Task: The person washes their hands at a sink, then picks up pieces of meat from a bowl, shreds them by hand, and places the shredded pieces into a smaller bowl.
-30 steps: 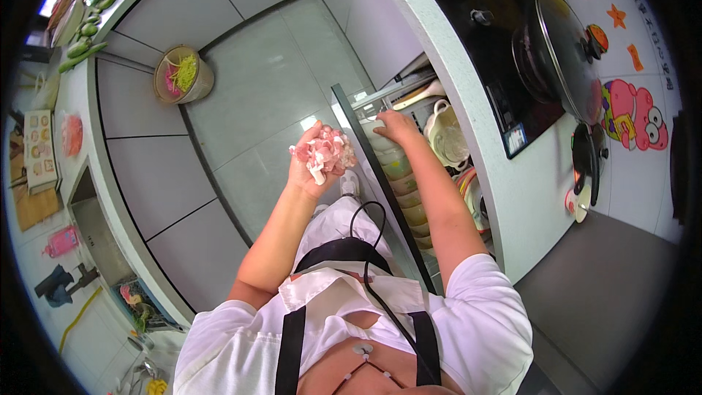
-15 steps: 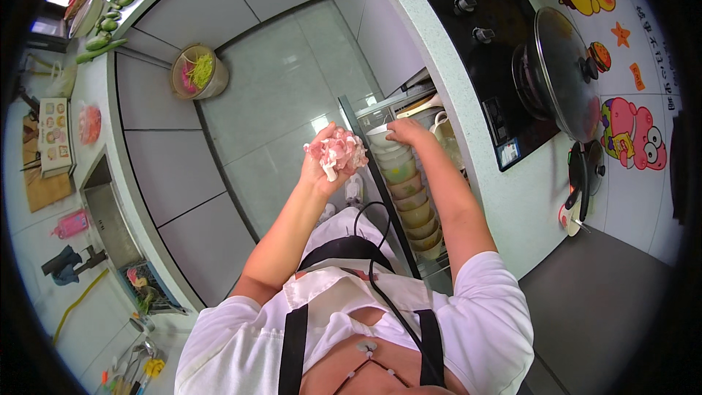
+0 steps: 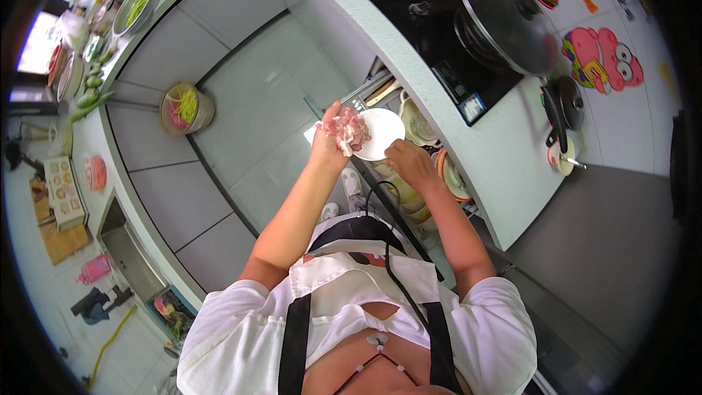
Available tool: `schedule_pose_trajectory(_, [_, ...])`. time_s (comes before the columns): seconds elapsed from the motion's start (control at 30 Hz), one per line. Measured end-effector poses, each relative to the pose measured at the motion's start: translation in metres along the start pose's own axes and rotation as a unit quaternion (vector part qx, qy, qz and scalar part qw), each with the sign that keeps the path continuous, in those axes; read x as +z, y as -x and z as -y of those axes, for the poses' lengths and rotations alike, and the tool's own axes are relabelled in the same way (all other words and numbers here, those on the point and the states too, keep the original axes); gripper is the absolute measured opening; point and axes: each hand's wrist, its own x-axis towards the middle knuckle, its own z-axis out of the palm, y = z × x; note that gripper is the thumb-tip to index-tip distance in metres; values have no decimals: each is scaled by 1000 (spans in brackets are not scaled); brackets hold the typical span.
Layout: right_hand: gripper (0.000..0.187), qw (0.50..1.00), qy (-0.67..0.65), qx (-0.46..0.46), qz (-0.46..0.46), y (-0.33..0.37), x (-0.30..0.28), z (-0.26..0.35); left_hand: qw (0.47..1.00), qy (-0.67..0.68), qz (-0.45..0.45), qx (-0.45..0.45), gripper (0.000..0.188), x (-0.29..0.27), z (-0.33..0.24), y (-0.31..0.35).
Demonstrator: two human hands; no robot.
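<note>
A heap of pale pink raw meat slices (image 3: pixel 344 132) lies in my left hand (image 3: pixel 325 153), which is cupped around it. My right hand (image 3: pixel 414 165) grips the rim of a white bowl (image 3: pixel 383 134), the thumb and fingers at its right edge. The bowl is right beside the meat, its round inside facing up. Below my right hand, more stacked bowls (image 3: pixel 415 212) show in the open drawer, partly covered by the hand and forearm.
To the right, a counter (image 3: pixel 504 197) bears a black hob (image 3: pixel 428 36) and a lidded pan (image 3: pixel 504 18). A bin (image 3: pixel 199 118) with green and pink scraps stands on the floor at the left. Beyond it are the sink (image 3: pixel 121 238) and a bowl of green vegetables (image 3: pixel 137 7).
My right hand has lifted the white bowl off the stack in the drawer and brought it up beside the meat. The whole view has shifted and turned slightly.
</note>
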Motion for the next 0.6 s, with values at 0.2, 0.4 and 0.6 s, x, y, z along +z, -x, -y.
schedule_pose_trajectory(0.2, [17,995,56,23,-80,29,-49,16,942,-314,-26,116,30,72,50,-5])
schedule_pose_trajectory(0.4, [15,988,69,73,-115,47,-79,7,776,-604,159,86,25,105,79,-24])
schedule_pose_trajectory(0.6, [19,978,62,103,-170,61,-85,-19,607,-731,201,240,21,147,85,-37])
